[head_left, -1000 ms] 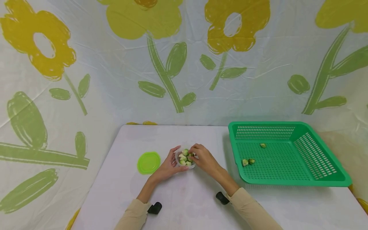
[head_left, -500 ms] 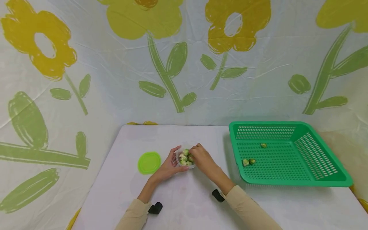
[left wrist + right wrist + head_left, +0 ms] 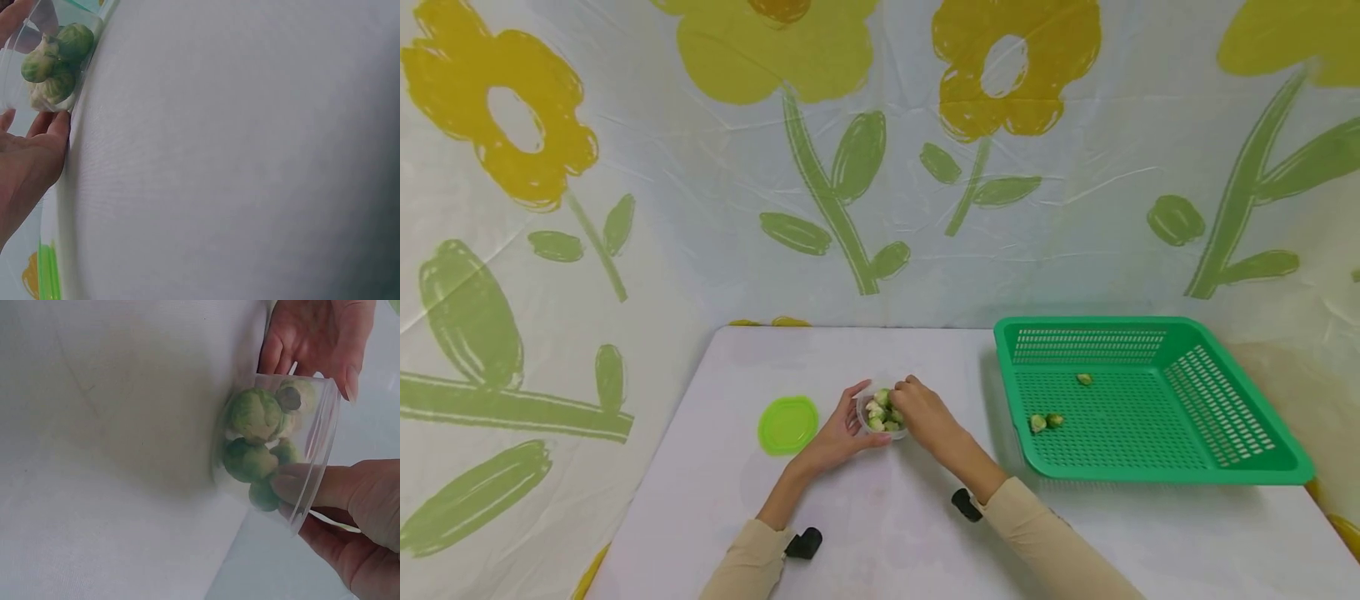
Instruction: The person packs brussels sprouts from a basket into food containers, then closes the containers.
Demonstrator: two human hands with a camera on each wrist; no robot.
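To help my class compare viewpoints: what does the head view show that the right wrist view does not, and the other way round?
Only the head view: the green basket with three sprouts in it, and both beige sleeves.

Only the right wrist view: the side of the clear container, with the right thumb visible through its wall.

Both: the left hand holding the container, the right hand reaching into it, the sprouts inside, and part of the pale tabletop.
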